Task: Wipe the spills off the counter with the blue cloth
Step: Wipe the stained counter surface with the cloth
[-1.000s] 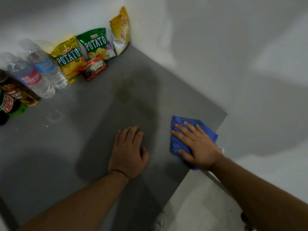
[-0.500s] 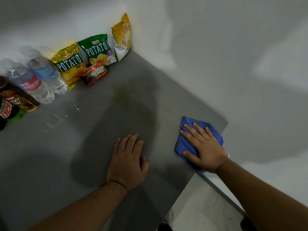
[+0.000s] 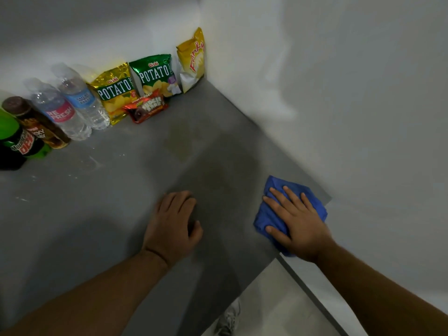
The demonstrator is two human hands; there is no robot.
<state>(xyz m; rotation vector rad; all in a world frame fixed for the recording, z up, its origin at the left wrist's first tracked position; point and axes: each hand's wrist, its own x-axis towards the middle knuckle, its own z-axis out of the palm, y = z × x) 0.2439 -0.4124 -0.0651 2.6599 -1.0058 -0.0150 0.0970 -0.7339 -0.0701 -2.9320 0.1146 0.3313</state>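
My right hand lies flat on the crumpled blue cloth, pressing it onto the grey counter close to the right front corner. My left hand rests palm down on the bare counter to the left of the cloth, fingers together, holding nothing. A faint yellowish spill stains the counter further back, and small wet streaks glint to its left.
Along the back wall stand water bottles, a dark bottle and a green soda bottle. Potato chip bags, a yellow snack bag and a red snack pack fill the corner. The counter edge drops to the floor.
The view has tilted, so the bottles and bags sit lower in the frame. My right hand stays on the cloth near the counter's corner, and my left hand stays flat.
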